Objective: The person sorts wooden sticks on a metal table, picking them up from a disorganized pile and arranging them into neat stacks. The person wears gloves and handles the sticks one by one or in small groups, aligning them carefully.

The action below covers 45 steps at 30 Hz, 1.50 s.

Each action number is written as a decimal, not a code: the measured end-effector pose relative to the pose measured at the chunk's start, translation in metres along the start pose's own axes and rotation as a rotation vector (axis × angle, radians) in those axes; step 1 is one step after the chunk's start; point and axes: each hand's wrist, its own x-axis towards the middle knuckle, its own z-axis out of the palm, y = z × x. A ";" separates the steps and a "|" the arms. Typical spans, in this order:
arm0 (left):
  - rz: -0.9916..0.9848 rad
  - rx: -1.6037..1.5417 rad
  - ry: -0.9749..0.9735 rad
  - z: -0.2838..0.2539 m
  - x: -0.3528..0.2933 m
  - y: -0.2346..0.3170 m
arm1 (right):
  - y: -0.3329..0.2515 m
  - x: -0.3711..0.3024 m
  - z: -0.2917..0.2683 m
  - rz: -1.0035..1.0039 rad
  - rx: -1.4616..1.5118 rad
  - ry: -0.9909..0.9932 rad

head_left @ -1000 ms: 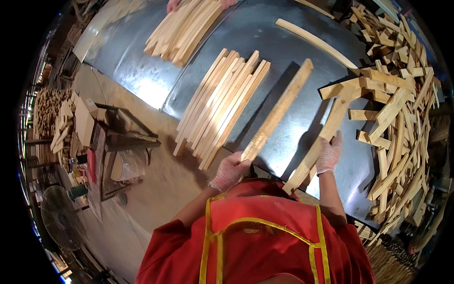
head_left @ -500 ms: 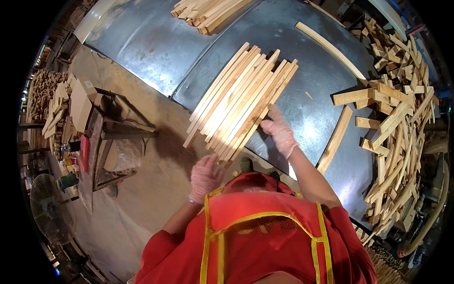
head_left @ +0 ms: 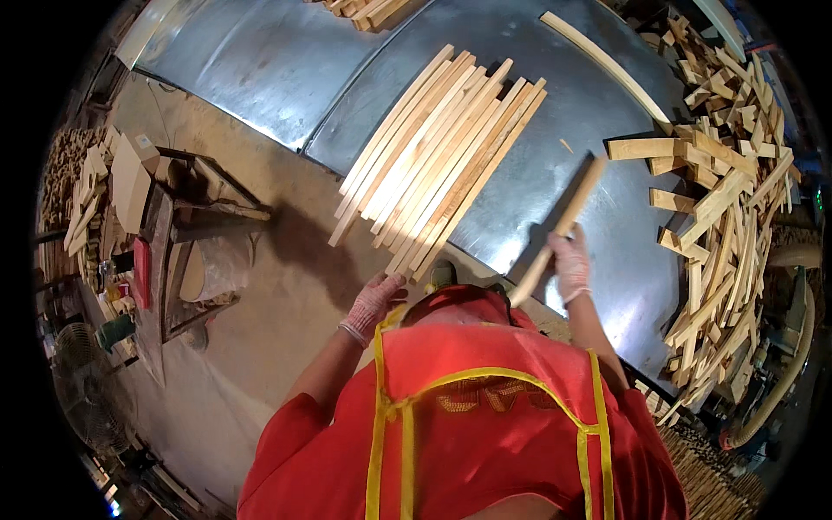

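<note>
Right hand [head_left: 569, 264] closed round a single slat [head_left: 562, 227], gripped low so the long end angles up and away over the metal table [head_left: 260, 78], likely to swing it clear of the sheet. Left hand [head_left: 374, 302] gloved, fingers loosely curled at the near ends of the laid row [head_left: 442, 156], seemingly touching them to keep the ends level; actual contact hard to judge at this angle. Row fanned side by side, slanting from near left to far right, ends overhanging the table's near edge. Held slat pale, straight, square-edged, blurred along its upper half. Loose offcut heap [head_left: 728, 173] piled at right, within reach of the right hand; one long curved strip [head_left: 607, 62] lying apart, far right.
</note>
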 end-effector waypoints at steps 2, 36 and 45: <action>-0.070 -0.211 -0.065 0.011 0.001 0.002 | -0.019 -0.012 0.058 -0.072 -0.055 -0.172; -0.120 0.168 -0.129 0.097 -0.078 0.048 | -0.123 -0.041 0.109 0.047 0.497 -0.356; -0.156 -0.325 -0.012 0.031 0.023 -0.026 | 0.013 0.020 0.092 -0.013 0.044 -0.125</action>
